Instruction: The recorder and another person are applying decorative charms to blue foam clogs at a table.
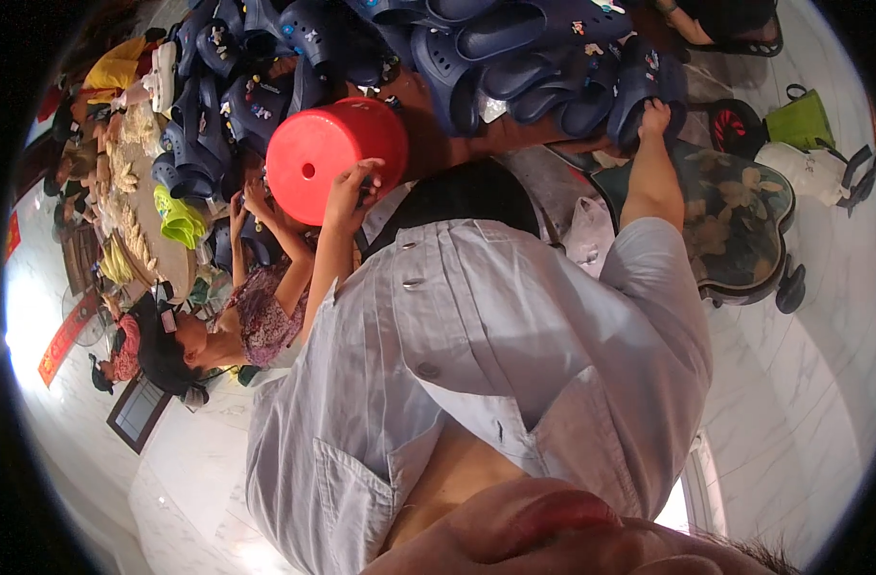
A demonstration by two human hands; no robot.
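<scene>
My left hand (pixel 350 199) is closed in front of a round red plastic stool (pixel 313 153), whose top has a hole in the middle. Something small and dark shows at its fingers, too small to name. Over at the right end of the pile, my right hand (pixel 654 119) grips a navy foam clog (pixel 637 81) by its edge. Many more navy clogs (pixel 447 81) lie heaped along the brown table (pixel 423 139), several with small coloured charms on their uppers.
A co-worker (pixel 265 307) in a patterned top handles clogs at my left. Beyond, other people sit around a table (pixel 174 259). On my right are a dark floral-patterned seat (pixel 725 211), a green bag (pixel 799 120) and a white container (pixel 797 172). A plastic bag (pixel 588 235) hangs near my lap.
</scene>
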